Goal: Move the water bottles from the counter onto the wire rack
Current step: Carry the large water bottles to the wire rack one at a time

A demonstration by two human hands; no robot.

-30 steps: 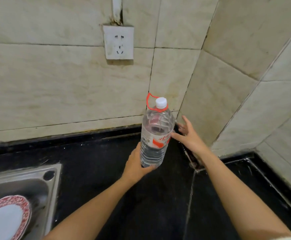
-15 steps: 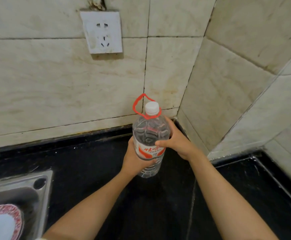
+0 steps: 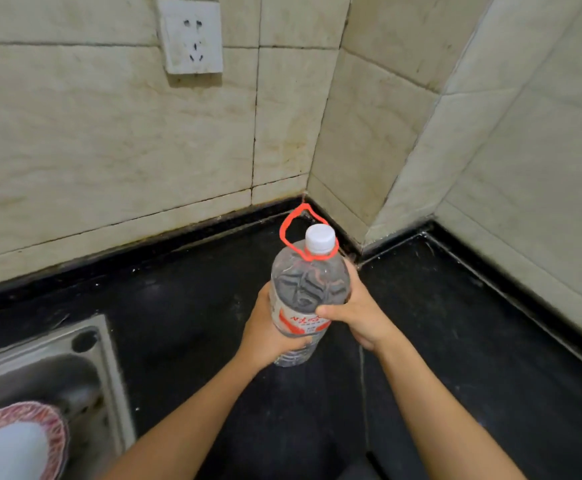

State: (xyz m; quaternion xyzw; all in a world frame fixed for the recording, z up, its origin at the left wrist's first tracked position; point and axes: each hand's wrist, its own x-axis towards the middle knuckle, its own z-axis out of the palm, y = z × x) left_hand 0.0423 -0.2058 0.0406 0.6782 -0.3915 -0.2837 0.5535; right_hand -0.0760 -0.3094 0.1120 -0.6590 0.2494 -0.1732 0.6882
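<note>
Near the middle of the frame, your left hand (image 3: pixel 265 332) and right hand (image 3: pixel 358 315) wrap around the water bottle (image 3: pixel 308 299) above the counter (image 3: pixel 178 306). It looks heavy; a loose hold could let it slip and drop.

Right hand (image 3: pixel 355 313): a second ago open, fingertips only at the label; now wrapped round the water bottle (image 3: pixel 310 292), thumb across the red label
Water bottle: now gripped from both sides; drawn nearer the person, farther out from the wall corner than before
Left hand (image 3: pixel 265 330): thumb now just under the label, more of the bottle's base showing below it
</note>
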